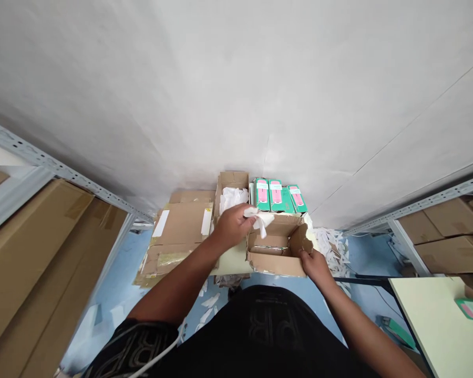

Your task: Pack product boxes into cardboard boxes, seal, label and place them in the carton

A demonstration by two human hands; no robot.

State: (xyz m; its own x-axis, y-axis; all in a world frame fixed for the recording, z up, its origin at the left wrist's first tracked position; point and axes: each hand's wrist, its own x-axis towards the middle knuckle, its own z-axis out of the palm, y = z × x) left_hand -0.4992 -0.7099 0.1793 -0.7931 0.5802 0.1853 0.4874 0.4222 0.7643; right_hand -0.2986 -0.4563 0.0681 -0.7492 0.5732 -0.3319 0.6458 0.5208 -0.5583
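Some crumpled white paper (263, 219) is pinched in my left hand (233, 227), above the left edge of an open cardboard box (276, 264). My right hand (315, 266) grips the right side of that box, by a torn flap. Inside the box the cardboard floor shows, with a thin pale strip. Just behind my left hand stands a taller open carton (233, 177) holding more white paper pieces (234, 197). Several green boxes with pink labels (276, 194) stand upright behind the open box.
Flattened cardboard (185, 226) lies to the left. Paper scraps (333, 252) are heaped on the right, and others litter the blue floor (211, 304). Shelves with large cartons (43, 262) flank both sides. A pale tabletop (437, 315) is at lower right. A wall (236, 94) rises behind.
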